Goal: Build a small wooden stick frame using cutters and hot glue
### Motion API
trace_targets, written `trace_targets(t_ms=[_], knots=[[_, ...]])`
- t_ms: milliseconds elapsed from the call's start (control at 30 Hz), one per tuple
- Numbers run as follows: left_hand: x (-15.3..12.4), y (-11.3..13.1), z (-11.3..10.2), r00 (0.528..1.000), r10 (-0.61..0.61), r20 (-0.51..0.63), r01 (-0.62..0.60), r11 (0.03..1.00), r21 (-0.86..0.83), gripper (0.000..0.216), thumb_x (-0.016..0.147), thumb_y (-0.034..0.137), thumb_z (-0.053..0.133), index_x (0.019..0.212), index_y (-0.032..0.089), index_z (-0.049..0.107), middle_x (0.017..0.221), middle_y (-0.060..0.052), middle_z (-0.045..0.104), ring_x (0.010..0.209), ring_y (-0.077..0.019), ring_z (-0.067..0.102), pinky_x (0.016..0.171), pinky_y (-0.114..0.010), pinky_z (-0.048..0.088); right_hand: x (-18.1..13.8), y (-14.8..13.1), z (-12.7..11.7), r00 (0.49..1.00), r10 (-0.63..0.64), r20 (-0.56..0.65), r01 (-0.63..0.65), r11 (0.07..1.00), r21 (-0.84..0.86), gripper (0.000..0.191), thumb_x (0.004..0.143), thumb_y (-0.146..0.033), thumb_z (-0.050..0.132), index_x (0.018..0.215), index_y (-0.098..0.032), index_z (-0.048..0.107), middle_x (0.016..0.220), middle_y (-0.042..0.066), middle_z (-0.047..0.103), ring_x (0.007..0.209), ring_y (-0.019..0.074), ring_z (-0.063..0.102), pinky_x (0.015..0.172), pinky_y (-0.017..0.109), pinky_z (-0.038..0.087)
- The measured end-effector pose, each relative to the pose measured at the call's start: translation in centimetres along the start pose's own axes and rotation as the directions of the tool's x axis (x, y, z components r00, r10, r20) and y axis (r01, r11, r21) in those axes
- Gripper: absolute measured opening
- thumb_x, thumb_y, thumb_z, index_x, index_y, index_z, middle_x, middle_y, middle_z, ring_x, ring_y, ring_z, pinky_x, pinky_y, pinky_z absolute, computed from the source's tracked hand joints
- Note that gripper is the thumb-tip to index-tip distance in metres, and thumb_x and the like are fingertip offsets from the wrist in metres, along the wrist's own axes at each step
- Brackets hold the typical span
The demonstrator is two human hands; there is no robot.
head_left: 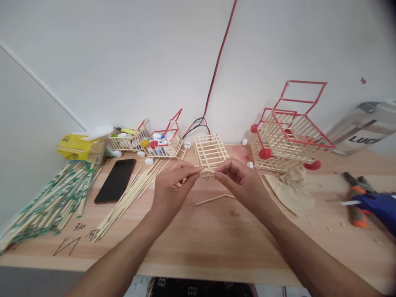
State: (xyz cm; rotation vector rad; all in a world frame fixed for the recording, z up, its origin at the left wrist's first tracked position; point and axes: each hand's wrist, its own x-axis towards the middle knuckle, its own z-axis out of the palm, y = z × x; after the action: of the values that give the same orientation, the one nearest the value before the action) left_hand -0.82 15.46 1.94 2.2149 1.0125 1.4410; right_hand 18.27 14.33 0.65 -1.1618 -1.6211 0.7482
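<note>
My left hand (175, 181) and my right hand (239, 177) face each other above the middle of the table, each with thumb and forefinger pinched. Between the fingertips runs a thin wooden stick (208, 169), its ends covered by my fingers. It lies at the near edge of a small basket-like lattice (212, 149) built of pale wooden sticks. Whether the stick is joined to the lattice I cannot tell. A bent, thin stick (215, 199) lies on the tabletop just below my hands.
Loose sticks (133, 198), a phone (115, 181) and wrapped chopsticks (52, 202) lie left. Behind stand small stick carts (163, 144) holding bottle caps. A larger red-trimmed cart (291, 136), crumpled paper (292, 192), orange-handled pliers (357, 206) and a blue glue gun (379, 208) are right.
</note>
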Motion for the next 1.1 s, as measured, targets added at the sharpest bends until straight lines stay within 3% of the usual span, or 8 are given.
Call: trace_targets(t_ms=[667,1100], knots=[[-0.23,-0.45,0.28,0.996,0.089,0.019,-0.090,0.991,0.104,0.016,0.088,0.018,0.057,0.095,0.021,0.071,0.089,-0.004,0.070,0.082,-0.0149,0.064,0.071,-0.025,0.048,-0.10,0.29,-0.03,0.998,-0.054,-0.031,0.052,0.997,-0.059,0.011,0.085,-0.030,0.060,0.083,-0.021,0.056,0.075,0.000,0.058,0.070,0.0143,0.055,0.064,0.027,0.044],[-0.19,-0.10,0.25,0.998,0.051,0.027,-0.053,0.997,0.059,0.016,0.088,0.018,0.056,0.095,0.022,0.071,0.086,-0.004,0.069,0.081,-0.0151,0.063,0.071,-0.025,0.047,-0.07,0.51,0.04,0.998,-0.062,-0.028,0.061,0.997,-0.049,0.009,0.085,-0.029,0.060,0.083,-0.021,0.055,0.076,0.000,0.057,0.070,0.0141,0.054,0.064,0.027,0.042]])
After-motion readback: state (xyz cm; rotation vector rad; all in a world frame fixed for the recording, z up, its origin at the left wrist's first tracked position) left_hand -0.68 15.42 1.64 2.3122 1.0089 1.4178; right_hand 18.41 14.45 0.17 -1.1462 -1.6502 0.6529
